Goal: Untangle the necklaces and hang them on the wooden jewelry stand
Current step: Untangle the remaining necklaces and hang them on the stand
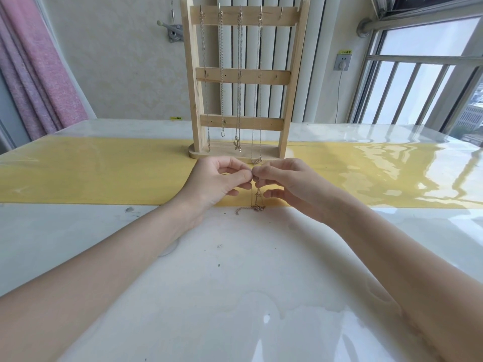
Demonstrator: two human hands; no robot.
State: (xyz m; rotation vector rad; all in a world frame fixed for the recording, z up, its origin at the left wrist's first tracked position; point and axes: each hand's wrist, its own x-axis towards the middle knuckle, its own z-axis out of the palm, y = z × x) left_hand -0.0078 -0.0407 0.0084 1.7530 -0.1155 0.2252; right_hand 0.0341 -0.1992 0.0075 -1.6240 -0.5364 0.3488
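A wooden jewelry stand (283,74) with three crossbars stands upright at the back of the yellow strip. Several thin chains (238,82) hang from hooks on its top bar. Just in front of its base, my left hand (219,180) and my right hand (285,182) meet fingertip to fingertip, both pinching one thin gold necklace (257,202). The chain drops from my fingers to the table, where its small pendant and clasp end lie in a little heap. The rightmost hook on the top bar is bare.
The table has a glossy white top (235,283) crossed by a yellow band (91,173). A pink curtain (39,74) hangs at the left; a window with railings (418,87) is at the right. A wall socket with a cable (342,62) sits behind the stand.
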